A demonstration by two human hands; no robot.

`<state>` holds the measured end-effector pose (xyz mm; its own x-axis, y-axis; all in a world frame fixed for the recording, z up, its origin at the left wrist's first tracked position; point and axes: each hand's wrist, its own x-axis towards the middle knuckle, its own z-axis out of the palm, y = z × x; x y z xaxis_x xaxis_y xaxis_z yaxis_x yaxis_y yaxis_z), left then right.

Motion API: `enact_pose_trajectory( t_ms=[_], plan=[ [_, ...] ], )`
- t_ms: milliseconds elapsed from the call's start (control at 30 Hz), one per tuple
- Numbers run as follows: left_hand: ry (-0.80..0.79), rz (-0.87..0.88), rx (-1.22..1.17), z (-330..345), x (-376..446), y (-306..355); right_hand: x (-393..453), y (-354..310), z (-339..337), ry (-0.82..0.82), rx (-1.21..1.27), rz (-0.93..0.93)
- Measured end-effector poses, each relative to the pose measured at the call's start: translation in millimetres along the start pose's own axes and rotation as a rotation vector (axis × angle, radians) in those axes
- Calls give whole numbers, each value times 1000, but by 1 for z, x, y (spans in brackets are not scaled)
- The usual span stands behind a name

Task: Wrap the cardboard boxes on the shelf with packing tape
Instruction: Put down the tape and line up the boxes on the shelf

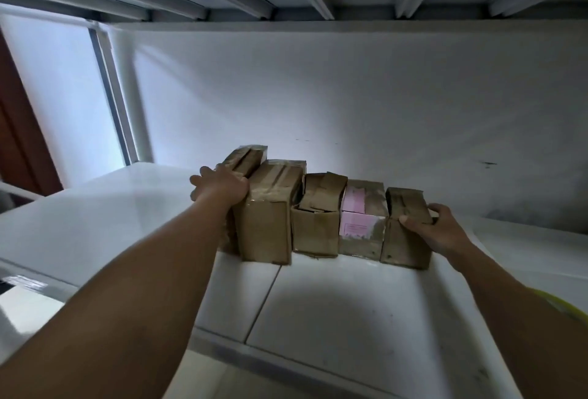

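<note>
Five cardboard boxes point(318, 211) in tight row on shelf point(334, 309). Left hand point(219, 187) flat against leftmost box, right hand point(439, 226) gripping rightmost box point(405, 233); likely squeezing row together for taping.

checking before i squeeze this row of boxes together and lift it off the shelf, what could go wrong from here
1. Only the end boxes are held: the left hand presses the leftmost box, the right hand has its grip on the rightmost box. The middle ones could drop out.
2. The open-flapped box may crush or spill.
3. The row sits near the white shelf front edge.
</note>
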<state>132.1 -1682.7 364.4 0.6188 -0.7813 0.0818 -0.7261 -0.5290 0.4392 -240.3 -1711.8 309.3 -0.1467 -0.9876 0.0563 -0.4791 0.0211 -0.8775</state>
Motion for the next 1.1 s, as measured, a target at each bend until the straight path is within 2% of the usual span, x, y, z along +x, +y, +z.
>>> enact_pose_trajectory(
  t_ms=[267, 367, 467, 600, 700, 800, 900, 1000, 1100],
  plan=[
    [-53, 123, -3, 2, 5, -3, -8, -1, -16, -63, -159, 23],
    [97, 181, 168, 8, -1, -4, -13, -3, -21, -70, -287, 29],
    [279, 317, 165, 10, -15, 10, -18, 0, -40, -1, -477, 59],
    [285, 497, 74, 13, -38, 37, -28, 27, -85, 16, -628, 274],
    [278, 569, 28, 22, -57, 48, -47, 47, -113, 7, -591, 457],
    [295, 608, 68, 31, -75, 58, -60, 49, -119, -12, -523, 557],
    [288, 646, 22, 38, -90, 69, -68, 40, -113, -68, -384, 591],
    [303, 700, -20, 41, -101, 79, -71, 28, -104, -90, -242, 551],
    [312, 741, -43, 38, -109, 84, -72, 22, -101, -53, -329, 502]
  ],
)
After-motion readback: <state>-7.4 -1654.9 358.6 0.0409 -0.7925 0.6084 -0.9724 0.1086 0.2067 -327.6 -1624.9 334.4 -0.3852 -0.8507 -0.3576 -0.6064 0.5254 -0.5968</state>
